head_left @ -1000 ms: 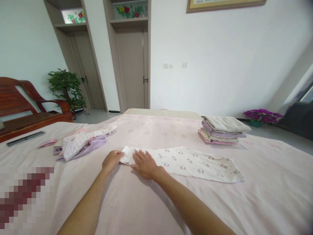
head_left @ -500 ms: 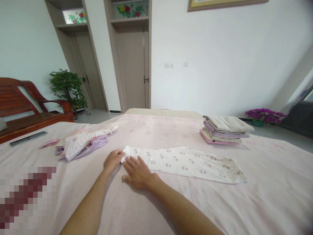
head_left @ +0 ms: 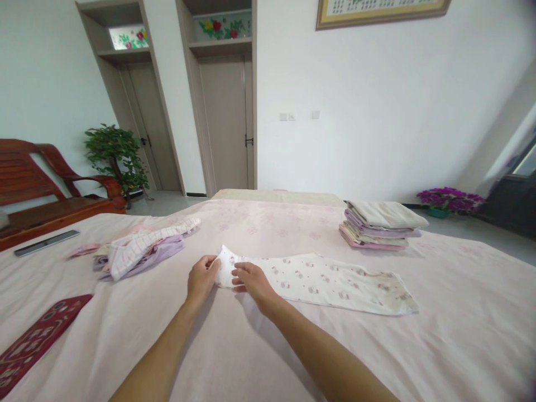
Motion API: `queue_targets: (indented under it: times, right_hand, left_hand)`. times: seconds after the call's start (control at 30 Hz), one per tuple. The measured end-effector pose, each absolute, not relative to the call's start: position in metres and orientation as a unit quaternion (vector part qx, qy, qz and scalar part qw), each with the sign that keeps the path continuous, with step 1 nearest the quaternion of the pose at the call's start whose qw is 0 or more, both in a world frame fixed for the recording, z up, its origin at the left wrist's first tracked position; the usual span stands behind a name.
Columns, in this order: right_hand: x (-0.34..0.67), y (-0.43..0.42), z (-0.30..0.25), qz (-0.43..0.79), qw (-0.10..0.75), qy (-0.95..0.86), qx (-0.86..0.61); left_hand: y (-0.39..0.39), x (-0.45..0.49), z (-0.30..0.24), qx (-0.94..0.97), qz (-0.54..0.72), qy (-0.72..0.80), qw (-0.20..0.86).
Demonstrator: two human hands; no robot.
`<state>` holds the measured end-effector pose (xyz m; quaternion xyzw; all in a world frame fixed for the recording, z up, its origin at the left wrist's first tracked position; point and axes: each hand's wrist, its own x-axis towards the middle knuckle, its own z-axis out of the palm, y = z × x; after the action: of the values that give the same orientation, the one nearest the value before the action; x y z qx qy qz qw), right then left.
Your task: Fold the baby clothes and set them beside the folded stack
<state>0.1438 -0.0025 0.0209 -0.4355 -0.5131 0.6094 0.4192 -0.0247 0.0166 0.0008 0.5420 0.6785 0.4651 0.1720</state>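
A white printed garment (head_left: 318, 276), long and narrow like trousers folded lengthwise, lies across the bed in front of me. Its left end is raised a little off the bedding. My left hand (head_left: 203, 279) pinches that raised end, with the thumb partly hidden behind the cloth. Just to the right is my right hand (head_left: 255, 285), its fingers slightly bent and apart over the cloth near the same end. Whether those fingertips touch the fabric, I cannot tell.
A stack of folded clothes (head_left: 381, 226) stands at the back right of the pink bedding (head_left: 268, 223). Crumpled clothes (head_left: 146, 248) lie to the left. A dark flat device (head_left: 46, 243) and a red printed strip (head_left: 42, 340) are at the far left. Beyond stands a wooden bench (head_left: 62, 187).
My right hand has lifted from lying flat on the garment and shifted right. The garment's left end has been raised and drawn slightly right by my left hand. The view has tilted up slightly.
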Motion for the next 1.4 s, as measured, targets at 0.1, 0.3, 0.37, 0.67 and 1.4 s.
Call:
queue_targets:
  times: [0.1, 0.3, 0.37, 0.67, 1.4]
  right_hand:
    - [0.147, -0.004, 0.032, 0.667, 0.447, -0.467, -0.371]
    - [0.16, -0.007, 0.032, 0.662, 0.472, -0.419, -0.404]
    - [0.168, -0.003, 0.029, 0.635, 0.48, -0.393, -0.46]
    - [0.228, 0.013, 0.055, 0.597, 0.494, -0.384, -0.502]
    - [0.434, -0.024, 0.087, 0.464, 0.541, -0.45, -0.538]
  left_hand:
    - [0.0, 0.005, 0.009, 0.601, 0.456, 0.642, 0.139]
    - [-0.025, 0.046, 0.008, 0.729, 0.415, 0.544, 0.031]
    - [-0.028, 0.052, 0.004, 0.764, 0.409, 0.497, 0.046]
    - [-0.033, 0.066, 0.001, 0.765, 0.406, 0.495, -0.073]
    - [-0.024, 0.17, -0.01, 0.764, 0.309, 0.563, 0.056]
